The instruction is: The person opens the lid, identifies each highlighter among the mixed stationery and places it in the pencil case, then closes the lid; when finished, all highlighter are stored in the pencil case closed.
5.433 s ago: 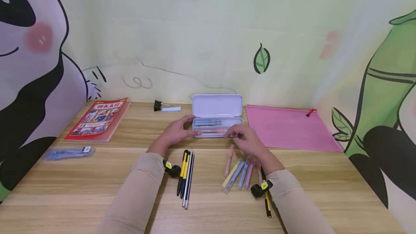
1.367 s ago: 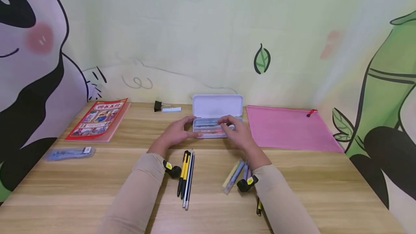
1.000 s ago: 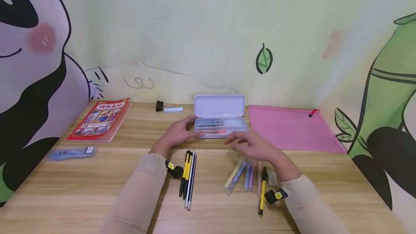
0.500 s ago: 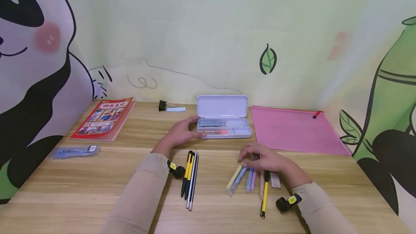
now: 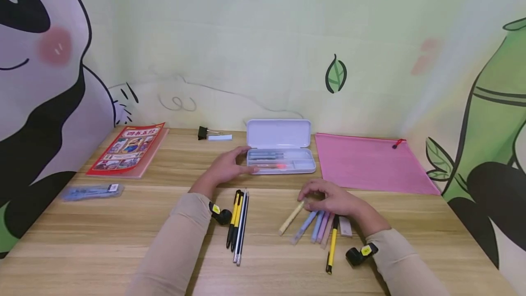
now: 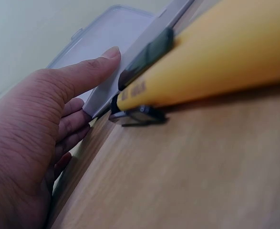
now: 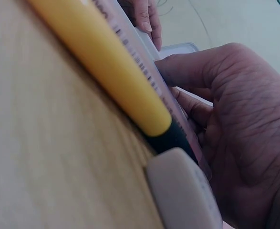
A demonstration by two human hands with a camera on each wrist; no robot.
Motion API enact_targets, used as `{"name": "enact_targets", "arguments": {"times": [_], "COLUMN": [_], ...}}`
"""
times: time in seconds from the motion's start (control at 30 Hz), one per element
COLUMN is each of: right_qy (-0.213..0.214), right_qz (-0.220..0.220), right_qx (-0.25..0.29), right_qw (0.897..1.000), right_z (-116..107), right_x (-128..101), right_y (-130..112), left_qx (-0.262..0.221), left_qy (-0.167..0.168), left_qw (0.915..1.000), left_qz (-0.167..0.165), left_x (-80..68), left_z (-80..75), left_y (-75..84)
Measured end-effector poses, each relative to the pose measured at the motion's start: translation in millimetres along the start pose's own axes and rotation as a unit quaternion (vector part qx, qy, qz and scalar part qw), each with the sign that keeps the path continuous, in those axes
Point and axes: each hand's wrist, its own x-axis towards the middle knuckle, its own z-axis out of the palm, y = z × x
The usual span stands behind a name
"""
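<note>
Right hand picks at the highlighters; left hand steadies the pencil case.

The right hand [image 5: 334,201] pinches the top of a yellow highlighter [image 5: 291,218] with curled fingers, beside the other pastel highlighters [image 5: 318,225] on the tabletop [image 5: 123,232]. The left hand [image 5: 225,169] rests relaxed fingers against the open pencil case [image 5: 283,164].

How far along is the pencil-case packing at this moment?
Done: several pens lie in the open pencil case. In hand: the left hand steadies the case; the right hand pinches the yellow highlighter. Left: the pastel highlighters, the yellow pen, an eraser and the pen bundle.
</note>
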Motion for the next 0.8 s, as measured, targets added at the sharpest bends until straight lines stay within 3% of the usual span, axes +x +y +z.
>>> {"name": "enact_targets", "arguments": {"times": [0.4,0.57,0.8], "right_qy": [0.030,0.069,0.130], "right_qz": [0.032,0.070,0.078], "right_qx": [0.004,0.033,0.088], "right_qw": [0.999,0.995,0.984], "right_z": [2.8,3.4,2.8], "right_x": [0.6,-1.4,-0.9], "right_y": [1.2,1.6,6.3], "left_qx": [0.004,0.010,0.002], "left_qy": [-0.001,0.001,0.001], "left_qw": [0.9999,0.9999,1.0000], "left_qz": [-0.010,-0.006,-0.007], "left_x": [1.9,0.8,-1.6], "left_z": [1.9,1.8,0.2], "left_y": [-3.1,-2.2,2.3]}}
